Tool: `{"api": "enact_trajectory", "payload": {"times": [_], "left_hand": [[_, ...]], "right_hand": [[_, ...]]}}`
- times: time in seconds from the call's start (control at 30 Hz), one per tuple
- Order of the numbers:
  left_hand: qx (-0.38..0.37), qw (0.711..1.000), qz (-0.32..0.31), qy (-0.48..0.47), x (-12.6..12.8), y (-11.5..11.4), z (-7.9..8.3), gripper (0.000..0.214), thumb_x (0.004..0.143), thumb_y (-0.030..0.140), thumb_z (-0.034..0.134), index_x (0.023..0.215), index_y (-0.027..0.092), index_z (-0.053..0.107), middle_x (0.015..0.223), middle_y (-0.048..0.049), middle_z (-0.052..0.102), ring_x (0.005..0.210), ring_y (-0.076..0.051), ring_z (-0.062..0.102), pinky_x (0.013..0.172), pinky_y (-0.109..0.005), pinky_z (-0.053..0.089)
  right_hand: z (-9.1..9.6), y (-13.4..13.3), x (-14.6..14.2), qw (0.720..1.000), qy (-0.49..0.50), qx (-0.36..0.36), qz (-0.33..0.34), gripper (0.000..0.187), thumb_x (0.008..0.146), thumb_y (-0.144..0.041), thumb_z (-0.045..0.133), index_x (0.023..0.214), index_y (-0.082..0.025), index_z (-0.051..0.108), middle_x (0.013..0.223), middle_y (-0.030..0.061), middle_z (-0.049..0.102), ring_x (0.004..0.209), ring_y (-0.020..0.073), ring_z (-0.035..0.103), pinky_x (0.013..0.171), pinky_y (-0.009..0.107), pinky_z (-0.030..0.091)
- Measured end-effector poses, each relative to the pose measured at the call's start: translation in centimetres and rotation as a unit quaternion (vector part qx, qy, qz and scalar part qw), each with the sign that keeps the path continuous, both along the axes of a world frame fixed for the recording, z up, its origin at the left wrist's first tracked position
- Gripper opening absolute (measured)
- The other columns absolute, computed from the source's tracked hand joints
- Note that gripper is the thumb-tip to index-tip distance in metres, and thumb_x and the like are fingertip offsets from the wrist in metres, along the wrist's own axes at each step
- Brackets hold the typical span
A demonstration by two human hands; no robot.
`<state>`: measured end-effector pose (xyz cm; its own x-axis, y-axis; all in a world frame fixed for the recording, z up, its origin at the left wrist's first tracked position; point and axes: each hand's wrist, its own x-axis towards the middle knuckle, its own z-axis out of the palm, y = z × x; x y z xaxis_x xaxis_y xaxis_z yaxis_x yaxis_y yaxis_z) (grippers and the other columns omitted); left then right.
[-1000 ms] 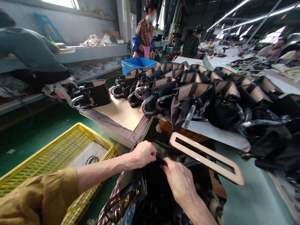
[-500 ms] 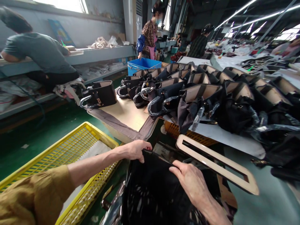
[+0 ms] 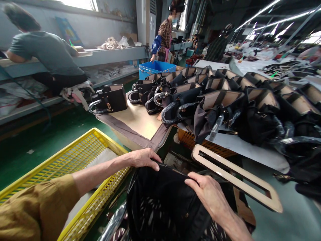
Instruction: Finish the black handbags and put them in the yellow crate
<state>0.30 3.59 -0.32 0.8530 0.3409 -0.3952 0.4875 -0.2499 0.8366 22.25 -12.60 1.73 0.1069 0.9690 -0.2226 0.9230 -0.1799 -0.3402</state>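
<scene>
Farther apart than a second ago, the left hand [image 3: 144, 158] and right hand [image 3: 210, 192] now stretch the rim of a black bag [image 3: 173, 190], whose gold-trimmed outside has turned away to show a dark hollow. Each hand is closed on that rim, thumb against fingers, with some fingertips hidden. The bag sits at the near centre, soft and sagging below a straighter edge; pale streaks show low down, though I cannot tell whether they belong to its lining or to other cloth. To the right lies a long, flat, pale frame [image 3: 275, 202] with rounded ends and a narrow slot, partly over a smooth grey-green surface [image 3: 271, 227]. To the left, a yellow plastic basket [image 3: 110, 142] with latticed walls rests on the glossy green floor [image 3: 30, 160]. Beyond, a table [image 3: 140, 122] edged in wrinkled grey-brown material bears a boxy bag [image 3: 112, 100] with a film-wrapped handle, beside crowded rows of open black bags [image 3: 187, 95] lined in beige. Farther off, a person in a patterned top [image 3: 165, 33] stands at a blue bin [image 3: 147, 72]; at far left, a person in grey [image 3: 47, 50] leans over a long bench.
</scene>
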Motion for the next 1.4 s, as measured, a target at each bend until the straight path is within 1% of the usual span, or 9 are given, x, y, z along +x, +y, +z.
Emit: {"api": "enact_trajectory", "payload": {"times": [0.23, 0.5, 0.6, 0.67, 0.77, 0.87, 1.03, 1.2, 1.4], "left_hand": [[-0.026, 0.999, 0.023, 0.011, 0.3, -0.5, 0.6, 0.032, 0.069, 0.032, 0.061, 0.097, 0.018, 0.068, 0.079, 0.0040, 0.066, 0.073, -0.013, 0.055, 0.063, -0.017, 0.040], [-0.045, 0.997, 0.063, 0.017, 0.3, -0.9, -0.3, 0.030, 0.068, 0.033, 0.061, 0.091, 0.015, 0.069, 0.073, 0.0027, 0.064, 0.068, -0.012, 0.052, 0.060, -0.017, 0.039], [-0.060, 0.996, 0.065, 0.001, 0.3, -1.1, -0.1, 0.029, 0.069, 0.031, 0.060, 0.091, 0.015, 0.069, 0.072, 0.0027, 0.063, 0.067, -0.012, 0.052, 0.061, -0.017, 0.040], [-0.045, 0.997, 0.062, -0.004, 0.3, -1.3, 0.4, 0.026, 0.070, 0.030, 0.058, 0.088, 0.015, 0.069, 0.071, 0.0031, 0.062, 0.067, -0.012, 0.051, 0.060, -0.017, 0.039], [0.015, 0.998, 0.057, 0.002, 0.4, -1.7, 1.1, 0.022, 0.071, 0.029, 0.056, 0.081, 0.015, 0.069, 0.065, 0.0037, 0.058, 0.065, -0.011, 0.049, 0.057, -0.016, 0.036], [0.064, 0.997, 0.051, 0.010, 0.5, -1.8, 1.4, 0.020, 0.071, 0.030, 0.055, 0.075, 0.015, 0.068, 0.060, 0.0041, 0.052, 0.062, -0.010, 0.046, 0.055, -0.016, 0.033], [0.078, 0.996, 0.046, 0.012, 0.7, -2.0, 1.2, 0.020, 0.072, 0.030, 0.053, 0.073, 0.015, 0.067, 0.059, 0.0041, 0.049, 0.061, -0.010, 0.043, 0.052, -0.017, 0.030], [0.071, 0.996, 0.053, 0.014, 0.7, -2.2, 0.9, 0.021, 0.071, 0.030, 0.052, 0.075, 0.015, 0.067, 0.058, 0.0039, 0.047, 0.059, -0.009, 0.042, 0.049, -0.016, 0.029], [0.047, 0.997, 0.062, 0.009, 0.2, -2.3, 1.5, 0.021, 0.071, 0.028, 0.051, 0.076, 0.015, 0.067, 0.060, 0.0033, 0.052, 0.061, -0.010, 0.045, 0.052, -0.017, 0.031]], "right_hand": [[-0.3, -0.1, 0.0, 1.000, -0.022, 0.009, 0.011, 0.021, 0.086, -0.036, 0.045, 0.089, -0.030, 0.065, 0.077, -0.0013, 0.071, 0.076, 0.0176, 0.065, 0.060, 0.023, 0.039], [-0.3, -0.3, 0.0, 0.999, -0.022, 0.010, 0.022, 0.023, 0.087, -0.037, 0.043, 0.084, -0.029, 0.065, 0.073, -0.0021, 0.070, 0.071, 0.0169, 0.065, 0.057, 0.024, 0.037], [-0.2, -0.3, 0.0, 0.999, -0.026, 0.009, 0.023, 0.023, 0.087, -0.037, 0.043, 0.083, -0.029, 0.064, 0.073, -0.0023, 0.070, 0.070, 0.0171, 0.065, 0.057, 0.024, 0.036], [-0.2, -0.3, 0.0, 0.999, -0.027, 0.006, 0.022, 0.023, 0.087, -0.037, 0.043, 0.081, -0.029, 0.064, 0.071, -0.0023, 0.070, 0.070, 0.0171, 0.065, 0.056, 0.024, 0.035], [0.0, -0.3, -0.2, 0.999, -0.039, 0.007, 0.024, 0.023, 0.087, -0.038, 0.043, 0.081, -0.029, 0.063, 0.069, -0.0016, 0.070, 0.069, 0.0172, 0.065, 0.055, 0.025, 0.034], [0.2, -0.3, -0.6, 0.995, -0.098, 0.008, 0.034, 0.022, 0.088, -0.037, 0.043, 0.084, -0.027, 0.063, 0.069, 0.0005, 0.070, 0.066, 0.0183, 0.065, 0.053, 0.026, 0.032], [0.3, 0.1, -2.2, 0.978, -0.191, 0.057, 0.057, 0.014, 0.086, -0.028, 0.049, 0.092, -0.025, 0.061, 0.071, 0.0022, 0.069, 0.064, 0.0199, 0.062, 0.058, 0.030, 0.034], [0.3, 1.0, -4.0, 0.986, -0.151, 0.063, 0.031, 0.013, 0.085, -0.022, 0.049, 0.086, -0.024, 0.061, 0.077, 0.0016, 0.069, 0.068, 0.0193, 0.062, 0.061, 0.030, 0.036], [0.4, 1.6, -3.5, 1.000, -0.009, 0.009, -0.016, 0.015, 0.083, -0.032, 0.050, 0.079, -0.028, 0.063, 0.069, -0.0013, 0.068, 0.069, 0.0161, 0.064, 0.056, 0.023, 0.035]]}}
